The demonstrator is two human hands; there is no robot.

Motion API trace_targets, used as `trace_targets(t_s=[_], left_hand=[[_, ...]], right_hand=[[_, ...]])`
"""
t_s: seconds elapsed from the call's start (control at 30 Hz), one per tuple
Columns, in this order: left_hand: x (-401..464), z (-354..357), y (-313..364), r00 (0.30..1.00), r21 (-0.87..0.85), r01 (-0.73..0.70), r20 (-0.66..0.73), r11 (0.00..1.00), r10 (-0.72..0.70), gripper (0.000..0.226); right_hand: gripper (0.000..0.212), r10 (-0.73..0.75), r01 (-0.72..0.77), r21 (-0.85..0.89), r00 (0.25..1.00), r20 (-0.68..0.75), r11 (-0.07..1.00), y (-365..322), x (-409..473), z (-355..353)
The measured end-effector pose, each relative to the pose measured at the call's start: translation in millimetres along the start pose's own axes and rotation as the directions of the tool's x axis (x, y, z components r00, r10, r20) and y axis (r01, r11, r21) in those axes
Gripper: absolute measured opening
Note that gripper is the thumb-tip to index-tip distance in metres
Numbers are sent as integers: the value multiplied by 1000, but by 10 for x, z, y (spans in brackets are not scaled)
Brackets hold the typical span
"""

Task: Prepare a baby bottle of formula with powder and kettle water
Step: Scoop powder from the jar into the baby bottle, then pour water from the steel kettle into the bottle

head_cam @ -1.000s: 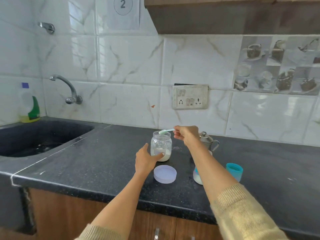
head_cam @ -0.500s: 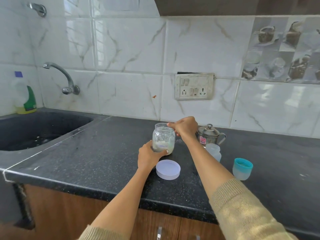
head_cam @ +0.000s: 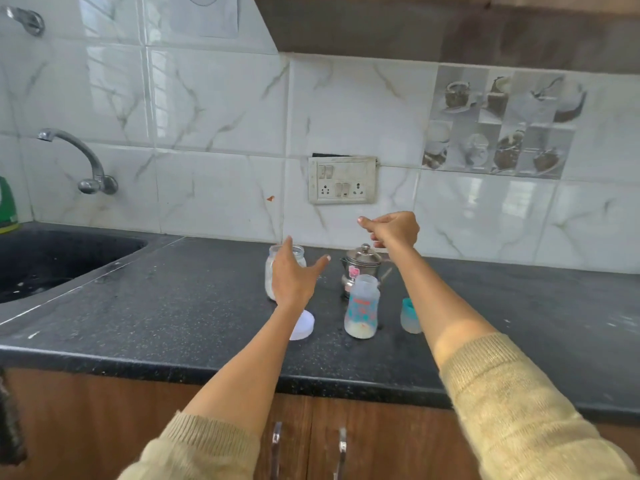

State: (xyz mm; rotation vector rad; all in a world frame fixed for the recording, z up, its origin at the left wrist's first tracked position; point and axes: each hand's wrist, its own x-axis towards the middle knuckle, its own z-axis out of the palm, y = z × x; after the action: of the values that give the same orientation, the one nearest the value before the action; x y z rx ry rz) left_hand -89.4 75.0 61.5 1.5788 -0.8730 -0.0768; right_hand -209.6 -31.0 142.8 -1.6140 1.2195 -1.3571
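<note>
The left hand [head_cam: 292, 277] hangs open, fingers spread, in front of the powder jar [head_cam: 272, 271]. The right hand [head_cam: 393, 230], fingers curled, is raised above the kettle [head_cam: 362, 266]; what it holds cannot be told. The uncapped bottle [head_cam: 362, 308] stands on the counter [head_cam: 173, 306] just before the kettle.

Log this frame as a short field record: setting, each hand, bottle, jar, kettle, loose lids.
setting: black counter, sink at left
left hand: open, fingers spread, in front of the jar, not gripping it
right hand: raised above the kettle, fingers curled; whether it holds anything cannot be told
bottle: upright, uncapped, powder at the bottom
jar: open, white powder inside
kettle: steel, lid on, behind the bottle
lid: white, flat on the counter
cap: teal, right of the bottle
</note>
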Motion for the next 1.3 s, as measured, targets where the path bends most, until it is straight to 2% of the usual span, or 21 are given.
trace_targets(t_s=[0.1, 0.17, 0.2, 0.27, 0.3, 0.33, 0.4, 0.43, 0.5, 0.63, 0.73, 0.9, 1.0, 1.3], left_hand=[[-121, 181, 177, 991, -146, 10, 136, 989, 10, 97], [-253, 267, 219, 974, -218, 25, 223, 976, 25, 94], [-310, 317, 194, 966, -215, 30, 258, 976, 27, 85], [-433, 411, 99, 943, -168, 12, 328, 986, 44, 51], [-492, 452, 42, 925, -140, 7, 376, 990, 47, 47], [-531, 496, -34, 900, -93, 26, 436, 995, 17, 52], [-563, 574, -152, 859, -1, 54, 510, 999, -45, 78], [-552, 599, -195, 855, 32, 55, 514, 998, -64, 83], [-533, 614, -235, 855, 49, 70, 512, 996, -86, 72], [-501, 642, -320, 852, 27, 62, 519, 998, -67, 59], [-494, 659, -351, 854, 10, 55, 517, 998, -52, 61], [-501, 653, -372, 868, -19, 42, 496, 999, -27, 55], [-511, 645, -370, 873, -19, 39, 486, 999, -25, 54], [-536, 613, -294, 883, 11, 44, 468, 999, -44, 55]], right_hand=[[27, 45, -45, 3, 999, -31, 999, 155, 104, -230], [33, 54, -54, -15, 998, -33, 998, 303, 186, -311], [36, 56, -57, -28, 998, -26, 998, 382, 230, -330], [35, 68, -67, -45, 998, 7, 997, 552, 332, -322], [35, 74, -73, -52, 997, 32, 996, 643, 386, -297], [39, 94, -90, -60, 993, 65, 994, 717, 431, -266], [38, 150, -137, -94, 976, 155, 986, 838, 512, -185], [40, 180, -159, -120, 963, 200, 980, 894, 558, -140], [50, 237, -205, -147, 938, 252, 968, 974, 637, -78], [57, 313, -313, -57, 883, 350, 948, 1128, 804, 9], [44, 303, -344, 19, 852, 427, 939, 1256, 912, 78], [34, 293, -370, 49, 804, 518, 928, 1278, 960, 28], [20, 312, -405, 51, 772, 554, 913, 1232, 957, -38], [19, 300, -400, 104, 813, 500, 911, 989, 851, -352]])
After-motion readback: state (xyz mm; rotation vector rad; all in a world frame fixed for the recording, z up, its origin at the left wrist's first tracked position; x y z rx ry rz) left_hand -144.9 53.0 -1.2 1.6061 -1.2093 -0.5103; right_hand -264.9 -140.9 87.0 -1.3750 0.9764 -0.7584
